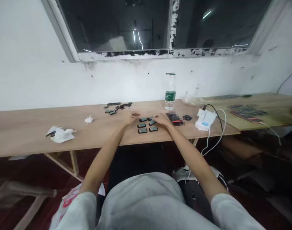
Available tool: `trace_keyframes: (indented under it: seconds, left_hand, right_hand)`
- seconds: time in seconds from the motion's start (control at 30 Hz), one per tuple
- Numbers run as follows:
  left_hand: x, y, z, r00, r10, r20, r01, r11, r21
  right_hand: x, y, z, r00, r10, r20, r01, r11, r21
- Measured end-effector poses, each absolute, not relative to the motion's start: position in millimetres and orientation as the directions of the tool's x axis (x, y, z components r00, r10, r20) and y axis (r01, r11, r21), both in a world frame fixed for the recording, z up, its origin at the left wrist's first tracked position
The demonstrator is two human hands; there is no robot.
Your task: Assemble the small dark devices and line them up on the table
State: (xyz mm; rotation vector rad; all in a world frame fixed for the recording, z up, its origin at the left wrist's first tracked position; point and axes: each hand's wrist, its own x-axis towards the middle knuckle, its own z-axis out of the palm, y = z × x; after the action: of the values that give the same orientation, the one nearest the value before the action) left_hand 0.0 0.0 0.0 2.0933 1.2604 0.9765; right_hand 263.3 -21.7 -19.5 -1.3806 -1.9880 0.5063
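Head view: both bare arms reach forward to the long pale wooden surface [28,127] below the dark window. The landmark is the cluster of small dark rectangular devices with grey-green faces [147,124], laid flat in two short columns near the front edge of the surface, directly ahead of the person. The left hand [132,117] rests at the far left corner of the cluster, fingers spread and lowered toward the surface, empty as far as can be seen; whether a fingertip touches the nearest device cannot be told at this size. The right hand [162,119] lies at the right side of the cluster, fingers loosely curled with the tips at the upper right device; it appears to touch or pinch that unit, but a closed grip cannot be confirmed. Behind and left of the cluster lies a loose heap of similar dark small parts [117,107]. Just right of the cluster lies a dark flat phone-like object with a red mark [176,119], then a small black oval object [187,117], then a white charger block with a blue label and white cables [204,119]. Behind and right of the cluster stands a clear plastic bottle with a green label [170,92]. Well to the left lie a small white crumpled tissue [88,119] and a larger white crumpled wipe [60,134]. Judgement: the step in hand appears to be arranging the devices into rows. The next move calls for a light fingertip grip on one unit without disturbing its neighbours.
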Motion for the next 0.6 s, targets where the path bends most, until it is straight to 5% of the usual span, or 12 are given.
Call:
trace_keyframes:
  seconds: [0.33,0.6]
  left_hand:
    - [-46,8,-6,0.266,0.922,0.282,0.653,-0.387,0.65]
    - [-54,11,-18,0.368,0.901,0.229,0.569,-0.412,0.711]
  right_hand:
    - [267,-25,-22,-0.189,0.933,0.307,0.714,0.345,-0.61]
    - [269,-25,-24,-0.207,0.913,0.351,0.73,0.383,-0.566]
